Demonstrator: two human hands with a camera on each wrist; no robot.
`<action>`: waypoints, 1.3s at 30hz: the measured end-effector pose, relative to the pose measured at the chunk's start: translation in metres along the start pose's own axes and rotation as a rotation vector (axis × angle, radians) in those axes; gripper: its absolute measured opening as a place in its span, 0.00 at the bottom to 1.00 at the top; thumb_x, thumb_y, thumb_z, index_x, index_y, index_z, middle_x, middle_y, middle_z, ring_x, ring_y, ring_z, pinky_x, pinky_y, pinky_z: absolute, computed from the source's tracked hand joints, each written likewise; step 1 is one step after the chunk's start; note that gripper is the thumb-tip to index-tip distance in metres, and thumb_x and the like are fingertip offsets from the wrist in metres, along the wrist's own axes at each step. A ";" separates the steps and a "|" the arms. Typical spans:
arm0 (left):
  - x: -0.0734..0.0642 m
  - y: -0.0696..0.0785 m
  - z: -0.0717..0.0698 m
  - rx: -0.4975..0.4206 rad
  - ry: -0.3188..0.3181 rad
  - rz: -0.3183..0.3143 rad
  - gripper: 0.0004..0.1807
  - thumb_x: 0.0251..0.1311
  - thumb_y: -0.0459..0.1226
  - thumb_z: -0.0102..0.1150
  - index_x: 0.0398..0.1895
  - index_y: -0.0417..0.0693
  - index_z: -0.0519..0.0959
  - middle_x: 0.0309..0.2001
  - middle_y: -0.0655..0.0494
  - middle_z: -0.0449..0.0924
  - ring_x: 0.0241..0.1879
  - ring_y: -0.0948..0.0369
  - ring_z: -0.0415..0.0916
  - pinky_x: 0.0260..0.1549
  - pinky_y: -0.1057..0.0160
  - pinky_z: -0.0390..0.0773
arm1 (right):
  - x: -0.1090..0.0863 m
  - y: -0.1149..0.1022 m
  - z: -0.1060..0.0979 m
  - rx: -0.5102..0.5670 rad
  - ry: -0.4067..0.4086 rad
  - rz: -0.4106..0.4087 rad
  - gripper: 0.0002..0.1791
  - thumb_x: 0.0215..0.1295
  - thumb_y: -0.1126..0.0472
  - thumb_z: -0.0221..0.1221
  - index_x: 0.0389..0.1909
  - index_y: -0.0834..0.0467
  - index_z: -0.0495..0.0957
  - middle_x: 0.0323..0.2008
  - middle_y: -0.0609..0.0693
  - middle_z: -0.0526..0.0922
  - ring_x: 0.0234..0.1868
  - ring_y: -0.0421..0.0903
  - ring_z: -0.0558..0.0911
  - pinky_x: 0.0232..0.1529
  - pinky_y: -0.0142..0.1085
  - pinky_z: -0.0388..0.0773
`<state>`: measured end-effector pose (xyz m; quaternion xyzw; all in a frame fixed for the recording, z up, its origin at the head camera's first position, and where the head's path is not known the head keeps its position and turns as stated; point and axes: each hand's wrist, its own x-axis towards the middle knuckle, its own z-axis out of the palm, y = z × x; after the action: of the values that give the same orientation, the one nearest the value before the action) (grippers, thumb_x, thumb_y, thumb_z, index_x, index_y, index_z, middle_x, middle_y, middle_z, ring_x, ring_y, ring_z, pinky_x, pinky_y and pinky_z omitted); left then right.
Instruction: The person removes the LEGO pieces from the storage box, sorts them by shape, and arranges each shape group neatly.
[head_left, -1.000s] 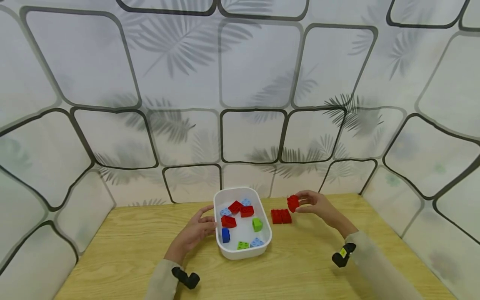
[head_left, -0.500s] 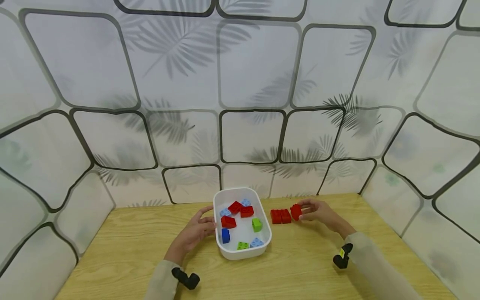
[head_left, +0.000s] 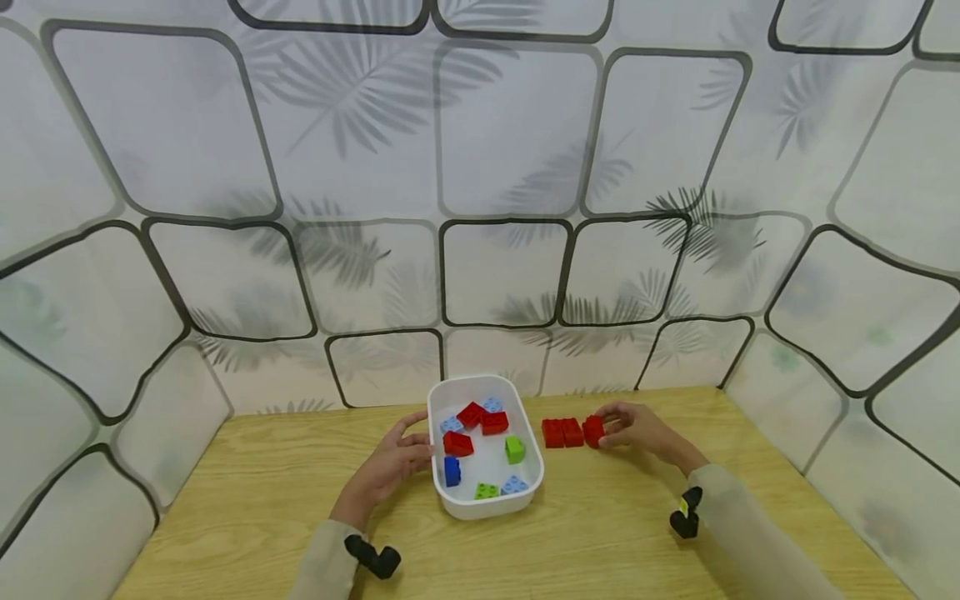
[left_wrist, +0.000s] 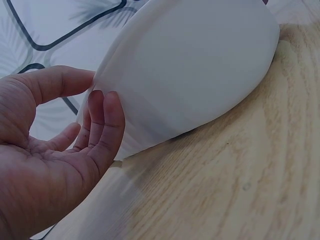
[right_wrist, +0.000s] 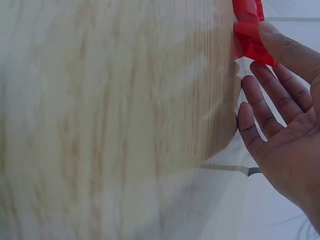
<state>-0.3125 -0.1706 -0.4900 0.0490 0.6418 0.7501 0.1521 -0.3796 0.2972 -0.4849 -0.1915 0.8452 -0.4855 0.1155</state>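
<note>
Near the lower middle of the head view, right of centre, the person's right hand (head_left: 641, 429) had its grip pinched, thumb against fingers, on a studded red plastic block (head_left: 593, 432). That block was just beside the right end of two red rectangular plastic blocks (head_left: 562, 433) set side by side on the pale wood-grain counter (head_left: 600, 533); I could not tell whether it touched them.

Left of these, the left hand (head_left: 393, 462), its grip loosely spread, touched the left side of a white rounded rectangular tray (head_left: 489, 507). Inside lay three red blocks (head_left: 457, 443), three pale blue ones (head_left: 513, 485), two lime green ones (head_left: 514, 450) and a dark blue one (head_left: 452, 471) at left.
</note>
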 end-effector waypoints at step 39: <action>0.001 -0.001 -0.001 0.008 -0.021 0.004 0.40 0.69 0.29 0.57 0.79 0.46 0.50 0.55 0.45 0.76 0.48 0.58 0.80 0.51 0.62 0.83 | 0.014 -0.008 -0.002 -0.377 0.011 -0.125 0.26 0.50 0.62 0.76 0.49 0.67 0.79 0.45 0.60 0.84 0.43 0.49 0.81 0.41 0.36 0.79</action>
<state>-0.3137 -0.1715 -0.4913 0.0587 0.6428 0.7474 0.1574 -0.3912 0.2890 -0.4775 -0.2590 0.9082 -0.3259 0.0428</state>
